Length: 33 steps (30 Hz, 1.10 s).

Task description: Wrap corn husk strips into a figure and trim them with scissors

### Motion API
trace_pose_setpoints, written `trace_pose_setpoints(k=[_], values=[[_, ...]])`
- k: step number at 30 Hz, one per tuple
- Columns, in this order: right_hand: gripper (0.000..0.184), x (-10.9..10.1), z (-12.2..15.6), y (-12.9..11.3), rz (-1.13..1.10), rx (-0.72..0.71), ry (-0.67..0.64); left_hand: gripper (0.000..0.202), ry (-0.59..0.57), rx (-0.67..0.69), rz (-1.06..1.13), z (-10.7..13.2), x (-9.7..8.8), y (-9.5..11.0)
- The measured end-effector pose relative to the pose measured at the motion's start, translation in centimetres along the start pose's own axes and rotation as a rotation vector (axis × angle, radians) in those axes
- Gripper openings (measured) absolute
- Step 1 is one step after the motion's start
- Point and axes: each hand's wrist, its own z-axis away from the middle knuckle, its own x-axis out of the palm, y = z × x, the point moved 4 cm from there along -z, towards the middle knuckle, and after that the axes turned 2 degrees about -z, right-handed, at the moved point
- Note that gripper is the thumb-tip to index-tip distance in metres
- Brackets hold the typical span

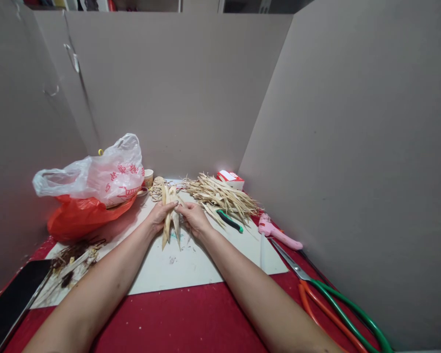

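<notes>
Above the white board, both hands grip a small bundle of dried husk strips, pale straw in colour, with pointed ends hanging down. My left hand pinches its left side, thumb on top. From the right, my right hand closes on the bundle's other edge, the fingertips of the two hands nearly meeting. Part of the bundle behind the fingers is hidden. Just beyond the right hand lies a large heap of similar dried strips, with a black and green handled tool partly under it.
Scissors with orange and green handles and a pink glue gun lie on the right. Plastic bags stand at the left, near a paper cup. A black flat device sits front left. Grey partitions enclose the table.
</notes>
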Motion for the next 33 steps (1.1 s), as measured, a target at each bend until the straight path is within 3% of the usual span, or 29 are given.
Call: trace_pose_setpoints(k=[7,11,26,29,33], values=[[0.029,-1.5,-0.4,-0.4,-0.003,-0.007,0.028,0.03,-0.067,-0.069,0.011,0.2,0.4,0.2],[0.031,-1.8,-0.8,0.0,0.028,-0.016,0.014,0.03,-0.038,-0.091,-0.034,0.4,0.5,0.4],[0.027,-2.3,-1.6,0.3,0.132,-0.144,0.049,0.033,-0.037,-0.057,-0.149,0.5,0.7,0.3],[0.02,-2.6,-2.0,0.3,0.211,-0.264,0.097,0.029,-0.035,-0.048,-0.118,0.5,0.7,0.5],[0.011,-4.2,-3.0,0.5,0.285,-0.337,0.266,0.026,-0.005,-0.016,0.017,0.3,0.3,1.2]])
